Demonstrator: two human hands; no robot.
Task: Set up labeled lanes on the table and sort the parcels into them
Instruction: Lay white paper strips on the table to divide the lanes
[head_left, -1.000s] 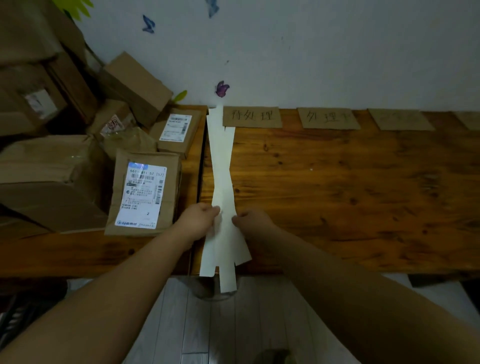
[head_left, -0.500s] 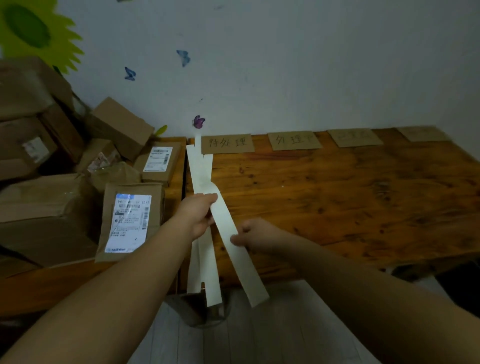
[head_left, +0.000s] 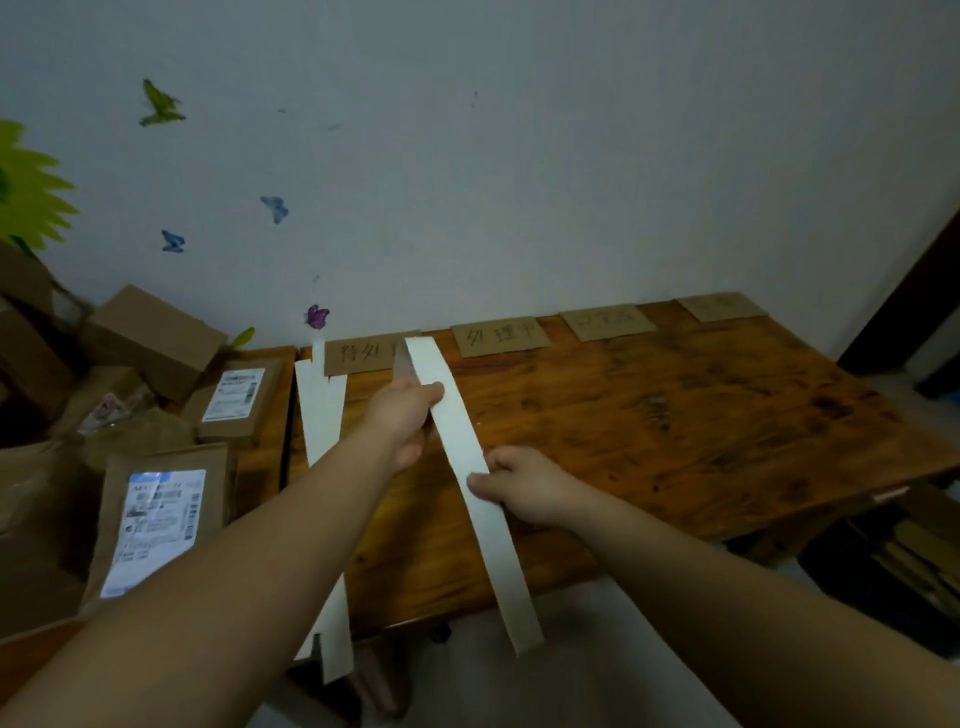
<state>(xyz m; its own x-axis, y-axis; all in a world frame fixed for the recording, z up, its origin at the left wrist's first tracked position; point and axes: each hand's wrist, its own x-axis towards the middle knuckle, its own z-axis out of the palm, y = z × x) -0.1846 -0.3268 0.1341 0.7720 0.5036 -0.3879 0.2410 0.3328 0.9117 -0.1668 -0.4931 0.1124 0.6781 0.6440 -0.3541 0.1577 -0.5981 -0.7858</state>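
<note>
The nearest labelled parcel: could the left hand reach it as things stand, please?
Probably yes: the parcel lies close by on its side, nothing between. But the left hand grips the white strip and must release it first.

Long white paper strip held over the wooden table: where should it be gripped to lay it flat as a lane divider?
Pinch the long white paper strip at two spaced points, one from each long edge, as the left hand and right hand do. It is thin, narrow and overhangs the near edge of the wooden table, so one grip would probably let it sag or twist.
</note>
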